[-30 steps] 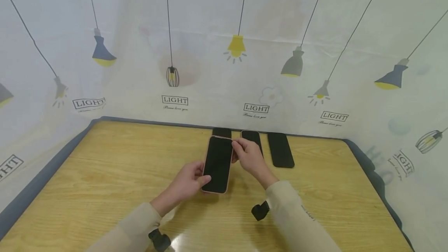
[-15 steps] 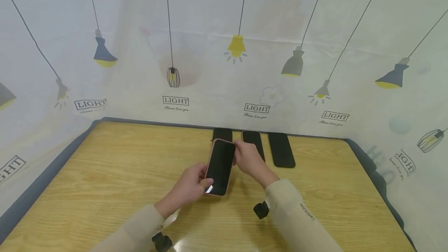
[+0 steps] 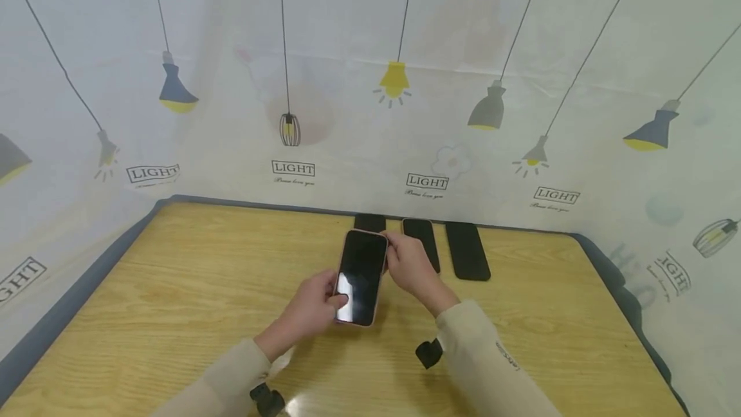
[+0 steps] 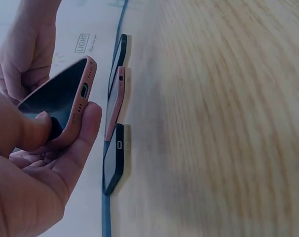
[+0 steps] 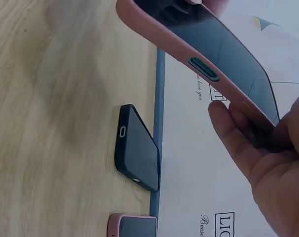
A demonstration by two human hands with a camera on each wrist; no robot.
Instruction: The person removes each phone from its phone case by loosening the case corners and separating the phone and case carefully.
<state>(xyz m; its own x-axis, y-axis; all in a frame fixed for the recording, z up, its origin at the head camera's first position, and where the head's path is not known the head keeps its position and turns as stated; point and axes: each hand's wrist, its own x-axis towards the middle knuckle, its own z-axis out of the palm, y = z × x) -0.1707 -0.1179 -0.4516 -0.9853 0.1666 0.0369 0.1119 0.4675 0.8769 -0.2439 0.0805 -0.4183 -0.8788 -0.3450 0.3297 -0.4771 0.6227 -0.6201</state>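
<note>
A smartphone (image 3: 365,262) in a pink case is held above the table, its dark screen up and a bright reflection on the lower half. My left hand (image 3: 312,304) grips its lower left side, thumb over the screen and fingers beneath. At the upper right corner, my right hand (image 3: 413,266) pinches the case edge. The left wrist view shows the phone's charging port (image 4: 84,91) at its bottom end; side buttons (image 5: 204,69) show in the right wrist view. Behind it lie a black phone (image 3: 370,222), partly hidden, a pink-edged phone (image 3: 425,240) and another black phone (image 3: 467,251).
The three phones lie in a row along the far edge of the wooden table (image 3: 202,288). A white cloth (image 3: 347,18) printed with lamps hangs behind and at both sides. Black wrist cameras (image 3: 429,352) hang beneath the sleeves.
The held phone has tilted slightly to the right and then partly back, sitting a little lower than at first. A reflection has spread over its lower screen. Both hands keep their hold.
</note>
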